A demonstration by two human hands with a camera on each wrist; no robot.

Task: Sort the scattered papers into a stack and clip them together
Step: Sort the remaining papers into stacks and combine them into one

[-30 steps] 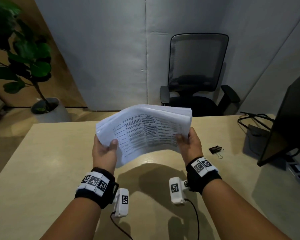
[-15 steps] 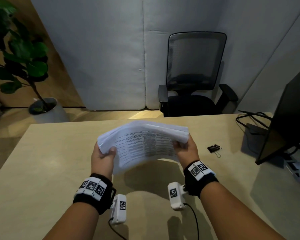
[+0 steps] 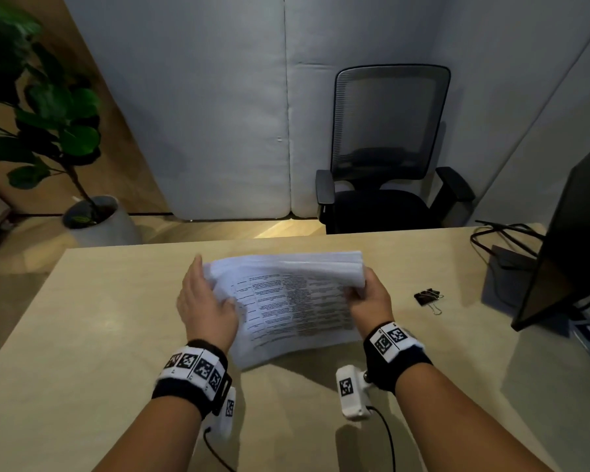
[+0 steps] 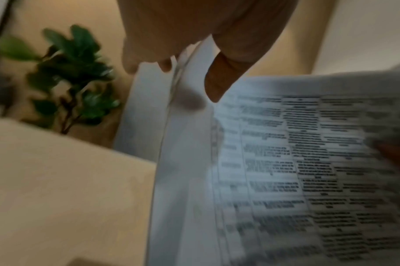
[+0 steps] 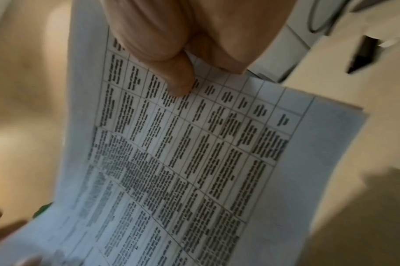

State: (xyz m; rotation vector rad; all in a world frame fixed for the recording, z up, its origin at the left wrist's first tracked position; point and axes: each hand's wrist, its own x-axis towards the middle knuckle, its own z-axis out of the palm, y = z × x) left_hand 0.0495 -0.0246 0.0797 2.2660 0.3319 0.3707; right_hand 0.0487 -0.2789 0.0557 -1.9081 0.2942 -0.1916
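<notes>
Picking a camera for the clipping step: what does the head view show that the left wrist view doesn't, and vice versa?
Head only: the binder clip lying on the desk right of the paper stack, untouched; the chair; the monitor. Left wrist only: up close, the sheets' left edges splayed, not flush, beside the thumb of the left hand. Both: stack, desk, plant.

The right hand point(image 3: 368, 301) pinches the right edge of the stack of papers point(image 3: 286, 308) over the table point(image 3: 82, 318). The left hand point(image 3: 206, 301) rests flat on its left edge. A black clip point(image 3: 428, 297) lies nearby.
</notes>
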